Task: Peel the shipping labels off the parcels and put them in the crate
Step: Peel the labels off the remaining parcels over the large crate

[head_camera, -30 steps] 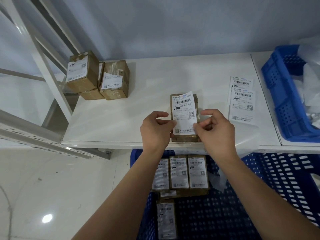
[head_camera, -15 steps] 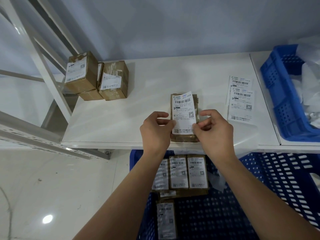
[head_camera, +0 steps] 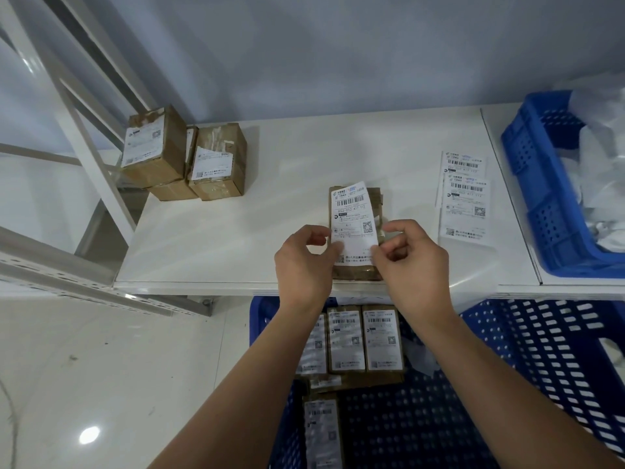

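Parcel-sorting room: labelled parcels point(head_camera: 365, 338), blue crates point(head_camera: 541, 198), metal racking point(head_camera: 84, 137).

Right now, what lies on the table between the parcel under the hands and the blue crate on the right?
Two shipping labels, overlapping, flat on the white table; the head view shows it.
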